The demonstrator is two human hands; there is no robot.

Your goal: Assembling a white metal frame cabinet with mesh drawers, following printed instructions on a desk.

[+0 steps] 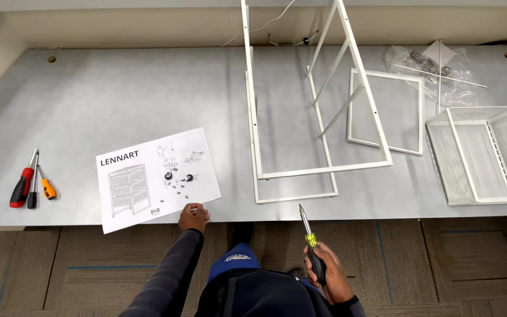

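My left hand [193, 218] rests at the table's front edge, fingers touching the lower corner of a white instruction sheet [156, 178] with drawings of a shelf unit; several small dark screws and parts [178, 179] lie on the sheet. My right hand [327, 271] is below the table edge, shut on a screwdriver [311, 242] with a black and yellow handle, its shaft pointing up toward a white metal frame [300, 111] that stands on the grey table [118, 100].
Three screwdrivers [30, 185], red, black and orange, lie at the left front. A flat white frame [385, 111] and a clear plastic bag of parts [426, 64] sit behind right. White wire baskets [485, 152] are at the far right. Carpet floor lies below.
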